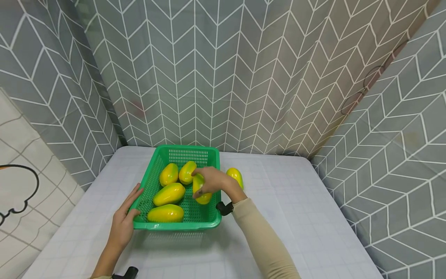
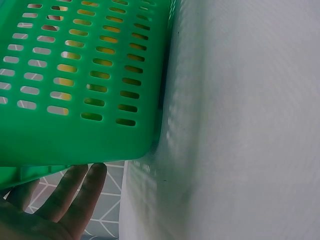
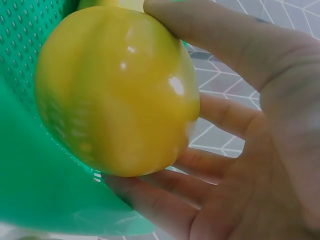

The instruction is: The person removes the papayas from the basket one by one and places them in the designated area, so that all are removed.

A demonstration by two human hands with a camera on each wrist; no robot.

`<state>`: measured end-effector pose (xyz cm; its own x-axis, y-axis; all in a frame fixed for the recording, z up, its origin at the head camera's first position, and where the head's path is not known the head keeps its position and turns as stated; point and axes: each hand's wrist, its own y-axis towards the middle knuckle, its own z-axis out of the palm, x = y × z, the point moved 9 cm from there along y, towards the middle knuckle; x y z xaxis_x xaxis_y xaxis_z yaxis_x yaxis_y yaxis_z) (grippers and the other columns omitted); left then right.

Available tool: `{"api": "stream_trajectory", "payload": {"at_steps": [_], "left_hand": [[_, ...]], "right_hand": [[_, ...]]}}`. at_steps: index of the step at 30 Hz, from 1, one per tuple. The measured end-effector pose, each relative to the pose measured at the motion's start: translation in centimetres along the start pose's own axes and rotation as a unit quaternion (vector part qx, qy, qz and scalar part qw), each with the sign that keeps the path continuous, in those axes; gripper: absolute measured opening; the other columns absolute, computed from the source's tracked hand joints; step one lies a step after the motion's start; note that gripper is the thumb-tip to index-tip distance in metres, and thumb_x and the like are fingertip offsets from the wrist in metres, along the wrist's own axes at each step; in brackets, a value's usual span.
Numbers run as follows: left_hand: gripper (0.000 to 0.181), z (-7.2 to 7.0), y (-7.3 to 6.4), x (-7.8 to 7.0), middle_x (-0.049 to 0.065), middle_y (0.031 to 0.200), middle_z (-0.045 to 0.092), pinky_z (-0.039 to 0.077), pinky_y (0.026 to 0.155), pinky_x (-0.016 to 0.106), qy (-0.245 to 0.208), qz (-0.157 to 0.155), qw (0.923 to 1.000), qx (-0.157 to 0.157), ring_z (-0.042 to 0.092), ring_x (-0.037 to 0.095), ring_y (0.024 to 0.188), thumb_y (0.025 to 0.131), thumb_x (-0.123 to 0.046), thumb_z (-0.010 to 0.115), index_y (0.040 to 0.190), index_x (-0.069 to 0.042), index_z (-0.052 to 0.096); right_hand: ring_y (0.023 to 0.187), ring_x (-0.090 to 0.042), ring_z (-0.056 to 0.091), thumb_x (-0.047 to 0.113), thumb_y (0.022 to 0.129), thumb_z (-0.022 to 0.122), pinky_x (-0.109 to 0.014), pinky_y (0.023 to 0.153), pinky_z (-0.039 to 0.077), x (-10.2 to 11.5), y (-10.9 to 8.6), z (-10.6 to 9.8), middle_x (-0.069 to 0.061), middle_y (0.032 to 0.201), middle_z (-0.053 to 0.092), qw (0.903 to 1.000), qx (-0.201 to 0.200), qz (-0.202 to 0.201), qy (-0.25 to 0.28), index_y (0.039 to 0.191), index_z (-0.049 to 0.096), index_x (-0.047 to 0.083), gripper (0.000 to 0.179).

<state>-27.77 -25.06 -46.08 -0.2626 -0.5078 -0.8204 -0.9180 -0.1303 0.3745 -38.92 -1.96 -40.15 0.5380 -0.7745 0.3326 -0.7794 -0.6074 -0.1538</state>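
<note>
Inside the green basket [image 1: 174, 226], my right hand [image 1: 212, 180] grips a yellow-green mango [image 3: 117, 95], with the thumb on one side and the fingers curled on the other. This mango is close to the basket's right wall. My left hand [image 1: 123, 217] holds the basket's left side, thumb over the rim and fingers [image 2: 85, 195] against the outside of the wall. Several more mangoes lie in the basket: two at the back, one in the middle [image 1: 169, 194] and one at the front [image 1: 165, 213]. Another mango [image 1: 235, 177] lies on the table, just right of the basket.
A table [image 1: 278, 201] with a pale cloth carries the basket on its left half. Patterned grey curtains [image 1: 216, 69] hang behind the table and at its sides. A whitish cloth [image 1: 28, 186] with a black outline drawing hangs on the far left.
</note>
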Motion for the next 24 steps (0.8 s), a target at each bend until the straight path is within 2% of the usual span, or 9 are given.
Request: {"api": "stream_trajectory", "payload": {"at_steps": [7, 15, 24], "left_hand": [[0.056, 0.0, 0.0, 0.0, -0.001, 0.16, 0.034, 0.014, 0.103, -0.006, 0.002, 0.002, 1.0, 0.003, 0.019, -0.011, 0.145, 0.096, 0.001, 0.039, 0.148, -0.02, 0.043], [0.057, 0.0, 0.0, -0.1, 0.001, 0.16, 0.034, 0.014, 0.104, -0.006, 0.001, 0.004, 1.0, -0.001, 0.016, -0.02, 0.14, 0.096, 0.002, 0.039, 0.148, -0.019, 0.044], [0.057, 0.0, 0.0, -0.1, -0.001, 0.16, 0.034, 0.015, 0.103, -0.006, 0.002, 0.0, 1.0, -0.004, 0.017, -0.02, 0.139, 0.095, 0.003, 0.039, 0.148, -0.02, 0.044]], "right_hand": [[0.132, -0.018, 0.049, 0.043, 0.074, 0.083, -0.038, 0.108, 0.045, -0.1, -0.1, -0.7, 0.001, 0.145, 0.053, 0.9998, -0.013, -0.009, 0.014, 0.141, 0.052, 0.022, 0.076], [0.13, -0.018, 0.051, 0.04, 0.076, 0.081, -0.039, 0.107, 0.046, -0.4, -0.4, -1.7, 0.002, 0.145, 0.053, 0.9991, -0.023, -0.013, 0.034, 0.143, 0.051, 0.019, 0.075], [0.114, -0.013, 0.056, 0.044, 0.076, 0.08, -0.036, 0.102, 0.048, -1.3, -0.8, -2.9, 0.006, 0.137, 0.058, 0.9986, -0.035, -0.004, 0.039, 0.142, 0.051, 0.025, 0.074]]}}
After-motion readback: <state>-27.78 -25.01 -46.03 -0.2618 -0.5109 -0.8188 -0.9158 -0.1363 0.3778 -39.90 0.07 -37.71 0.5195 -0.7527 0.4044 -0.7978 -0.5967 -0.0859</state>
